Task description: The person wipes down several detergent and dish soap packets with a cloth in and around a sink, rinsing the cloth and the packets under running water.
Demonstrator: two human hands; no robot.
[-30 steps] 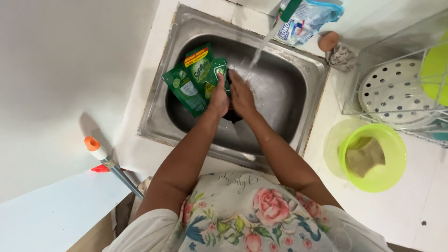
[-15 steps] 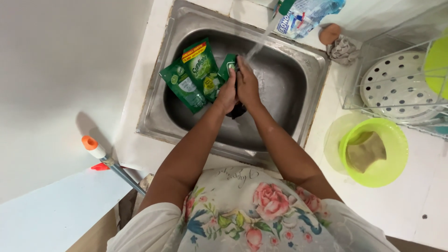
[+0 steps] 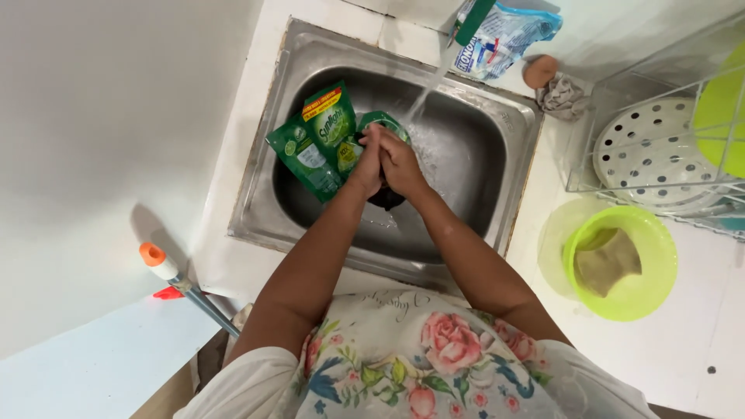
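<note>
we are pressing our left hand (image 3: pixel 366 159) and right hand (image 3: pixel 400 164) together, fingers closed around each other, holding nothing we can make out. they are hovering over the stainless steel sink (image 3: pixel 497 132), under a stream of running water (image 3: pixel 423 97), just beside two green soap pouches (image 3: pixel 318 140).

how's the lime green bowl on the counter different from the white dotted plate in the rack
The lime green bowl stands on the white counter beside the sink; the white dotted plate sits inside the wire dish rack. The bowl is deep, one bright colour, and holds a brownish cloth-like thing; the plate is shallow, white with dark spots, and nothing shows on it. Both are round.
</note>
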